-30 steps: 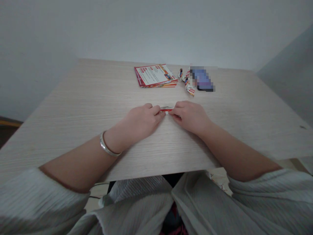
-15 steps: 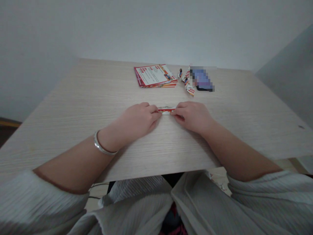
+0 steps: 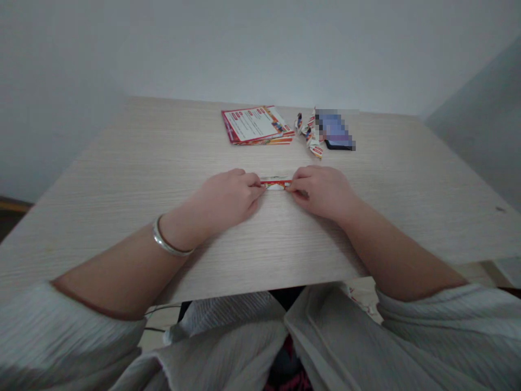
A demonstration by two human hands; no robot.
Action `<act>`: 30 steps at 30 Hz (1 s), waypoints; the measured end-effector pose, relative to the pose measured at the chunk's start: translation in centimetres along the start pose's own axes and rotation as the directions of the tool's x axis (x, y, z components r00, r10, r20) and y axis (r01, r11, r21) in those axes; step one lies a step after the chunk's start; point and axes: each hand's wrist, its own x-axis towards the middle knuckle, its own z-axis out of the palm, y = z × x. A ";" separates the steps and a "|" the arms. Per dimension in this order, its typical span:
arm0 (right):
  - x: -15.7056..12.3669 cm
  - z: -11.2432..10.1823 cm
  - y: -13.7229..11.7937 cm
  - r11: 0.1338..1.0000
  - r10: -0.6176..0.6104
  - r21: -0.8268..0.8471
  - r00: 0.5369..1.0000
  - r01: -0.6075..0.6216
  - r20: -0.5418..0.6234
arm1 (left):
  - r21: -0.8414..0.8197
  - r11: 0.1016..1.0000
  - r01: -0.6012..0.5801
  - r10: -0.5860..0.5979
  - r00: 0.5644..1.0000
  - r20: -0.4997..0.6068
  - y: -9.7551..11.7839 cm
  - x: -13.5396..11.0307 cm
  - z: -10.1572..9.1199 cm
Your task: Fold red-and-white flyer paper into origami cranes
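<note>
A narrow folded paper strip (image 3: 275, 183), white with red and some yellow print, lies low over the table in front of me. My left hand (image 3: 233, 196) pinches its left end between thumb and fingers; a silver bangle circles that wrist. On the other side my right hand (image 3: 323, 191) pinches the right end. Only the middle of the strip shows, since the fingers cover both ends.
Farther back on the pale wooden table (image 3: 154, 146) lies a stack of printed leaflets (image 3: 254, 124). Right of it sit several folded or crumpled paper pieces (image 3: 311, 138), beside a phone (image 3: 337, 133) partly blurred by pixels. A wall (image 3: 260, 54) rises behind the table.
Both hands stay on the strip. My left hand has shifted slightly left and my right fingers a little right, so more of the strip's middle shows.
</note>
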 end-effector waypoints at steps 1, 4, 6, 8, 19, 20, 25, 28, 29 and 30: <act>0.0 0.0 0.0 1.000 -0.010 0.004 1.000 0.010 -0.005 | -0.002 1.000 -0.007 0.007 1.000 -0.012 0.0 0.0 0.1; 0.0 0.1 -0.3 0.999 -0.026 0.026 0.999 0.026 -0.024 | -0.035 0.999 -0.015 0.012 0.998 -0.067 -0.1 0.2 0.4; 0.0 0.3 -0.4 0.998 -0.012 0.055 0.998 0.015 -0.054 | -0.074 0.997 -0.003 -0.003 0.996 -0.090 -0.2 0.3 0.5; 0.0 0.6 -0.4 0.996 0.035 0.086 0.995 -0.026 -0.098 | -0.099 0.995 0.008 -0.019 0.994 -0.109 -0.2 0.4 0.4; 1.0 1.9 -0.5 0.988 -0.031 0.143 0.981 0.059 -0.193 | -0.133 0.991 -0.034 0.012 0.986 -0.165 -0.4 0.9 0.8; 1.0 2.0 -0.6 0.987 -0.017 0.154 0.983 0.046 -0.185 | -0.148 0.988 -0.029 0.005 0.987 -0.160 -0.4 0.9 0.8; 1.3 2.3 -0.6 0.965 0.042 0.260 0.978 0.012 -0.203 | -0.191 0.981 0.017 -0.045 0.989 -0.144 -0.2 1.0 0.8; 1.3 2.2 -0.6 0.956 0.060 0.293 0.981 -0.003 -0.186 | -0.209 0.976 0.068 -0.099 0.985 -0.139 0.1 1.1 0.6; 1.4 2.1 -0.6 0.954 0.064 0.299 0.982 -0.009 -0.175 | -0.212 0.973 0.090 -0.121 0.984 -0.134 0.2 1.1 0.5; 1.4 2.0 -0.6 0.954 0.064 0.301 0.984 -0.012 -0.164 | -0.215 0.970 0.114 -0.143 0.982 -0.125 0.3 1.2 0.5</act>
